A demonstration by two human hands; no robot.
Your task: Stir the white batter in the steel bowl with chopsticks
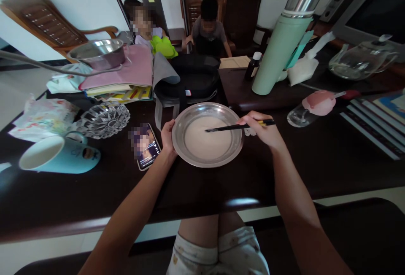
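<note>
A steel bowl holding pale, creamy liquid sits on the dark table in front of me. My left hand grips the bowl's left rim. My right hand is closed on black chopsticks whose tips reach into the liquid near the bowl's middle.
A phone lies just left of the bowl, with a glass dish and a blue mug further left. A green thermos, a black bag, a glass teapot and books stand behind and to the right. Two people sit across the table.
</note>
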